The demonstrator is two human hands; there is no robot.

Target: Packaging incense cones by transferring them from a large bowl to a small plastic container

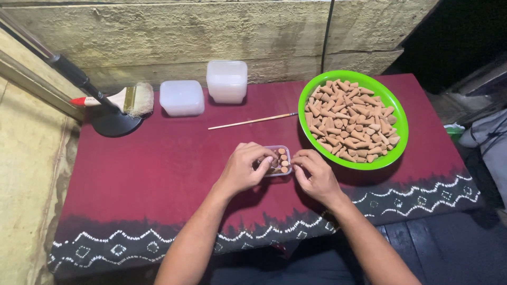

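A small clear plastic box sits on the red cloth near the table's middle, with several tan cones standing inside it. My left hand rests against the box's left side, fingers curled over its rim. On the box's right side lies my right hand, its fingertips pinched at the edge; whether a cone is between them is hidden. A green bowl heaped with tan cones stands just right of my right hand.
Two stacks of clear plastic boxes stand at the back. A thin wooden stick lies behind the small box. A paintbrush rests on a black stand base at the back left. The table's front edge is patterned.
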